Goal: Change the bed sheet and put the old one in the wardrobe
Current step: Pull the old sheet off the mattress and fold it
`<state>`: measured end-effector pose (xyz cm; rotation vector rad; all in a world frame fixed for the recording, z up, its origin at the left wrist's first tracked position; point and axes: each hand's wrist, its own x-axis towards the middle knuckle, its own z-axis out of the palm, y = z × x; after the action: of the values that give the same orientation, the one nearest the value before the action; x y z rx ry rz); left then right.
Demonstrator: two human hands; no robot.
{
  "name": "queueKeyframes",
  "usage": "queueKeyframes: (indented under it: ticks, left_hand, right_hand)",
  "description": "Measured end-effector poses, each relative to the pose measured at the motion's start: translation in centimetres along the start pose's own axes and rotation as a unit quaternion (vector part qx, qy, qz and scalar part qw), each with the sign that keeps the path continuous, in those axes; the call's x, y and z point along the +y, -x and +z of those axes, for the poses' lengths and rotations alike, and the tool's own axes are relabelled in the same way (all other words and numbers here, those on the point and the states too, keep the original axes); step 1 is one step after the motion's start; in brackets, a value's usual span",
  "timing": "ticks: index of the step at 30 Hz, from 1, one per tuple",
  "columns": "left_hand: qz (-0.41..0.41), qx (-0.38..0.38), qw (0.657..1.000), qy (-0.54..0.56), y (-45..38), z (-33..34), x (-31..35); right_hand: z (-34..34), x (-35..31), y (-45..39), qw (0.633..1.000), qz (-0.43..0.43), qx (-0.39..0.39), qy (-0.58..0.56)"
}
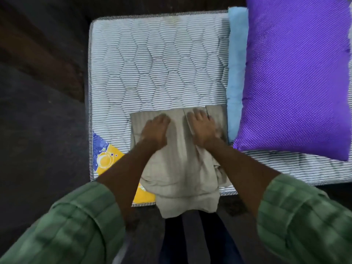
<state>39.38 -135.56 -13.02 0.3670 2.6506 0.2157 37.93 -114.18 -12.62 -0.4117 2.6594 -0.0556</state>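
Your left hand point(155, 130) and right hand point(202, 126) press flat, fingers straight, on the folded beige cloth sheet point(179, 159) atop the striped quilted mattress point(158, 63). At three o'clock lies the shiny purple pillow point(297, 79).

You have the beige bed sheet point(179, 162) folded into a long, narrow bundle on the near edge of the bare striped, quilted mattress point(162, 60). Its far end lies flat and square-cornered, its near end is crumpled and hangs over the mattress edge toward you. The sheet's right side sits just beside the mattress's right-hand bedding.
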Motion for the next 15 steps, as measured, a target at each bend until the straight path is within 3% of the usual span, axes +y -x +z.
queueKeyframes:
  ticks: [5, 9, 12, 15]
  left_hand:
    - [-0.062, -0.045, 0.997, -0.029, -7.8, 0.7, -2.0]
    - [-0.098, -0.081, 0.992, -0.015, -6.2, 4.2, -1.1]
    - [-0.099, -0.013, 0.994, -0.048, -5.2, 2.9, -0.7]
    - [-0.118, 0.092, 0.988, -0.049, -6.7, -1.0, -0.5]
  right_hand:
    - [1.6, 1.6, -6.8, 0.996, -0.003, -0.084, 0.018]
    - [2.8, 0.8, -7.2, 0.992, -0.005, -0.129, -0.010]
    - [1.4, 0.1, -7.1, 0.998, -0.041, -0.051, -0.002]
    - [-1.5, 0.4, -7.6, 0.996, -0.033, 0.085, 0.011]
